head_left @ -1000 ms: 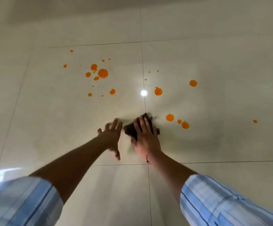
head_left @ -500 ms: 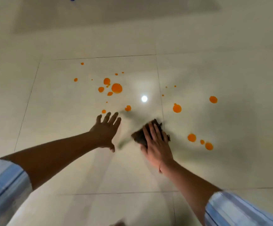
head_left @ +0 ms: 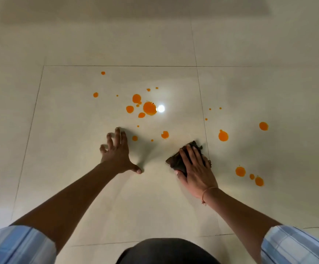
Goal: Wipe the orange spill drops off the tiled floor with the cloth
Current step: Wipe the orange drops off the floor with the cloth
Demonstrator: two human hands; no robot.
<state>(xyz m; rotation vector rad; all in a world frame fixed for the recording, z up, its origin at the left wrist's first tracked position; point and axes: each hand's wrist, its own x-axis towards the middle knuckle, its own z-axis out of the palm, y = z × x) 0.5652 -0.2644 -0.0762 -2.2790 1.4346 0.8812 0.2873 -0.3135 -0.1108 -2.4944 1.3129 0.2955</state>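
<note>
Shifted farther left of the cloth [head_left: 176,161] than half a second ago, the left hand's [head_left: 116,155] spread fingers [head_left: 118,138] now brace on the floor [head_left: 78,187]. The right hand's [head_left: 196,172] fingers [head_left: 191,155] lie straight and close together, pressing the cloth flat. Orange drops [head_left: 150,108] sit beyond and right of the cloth; firm strokes gathering inward should lift them without smearing.

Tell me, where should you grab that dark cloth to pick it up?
Probably the bunched corner of the cloth sticking out left of the right hand, pinched from above; the flat fingers cover the rest against the floor.
</note>
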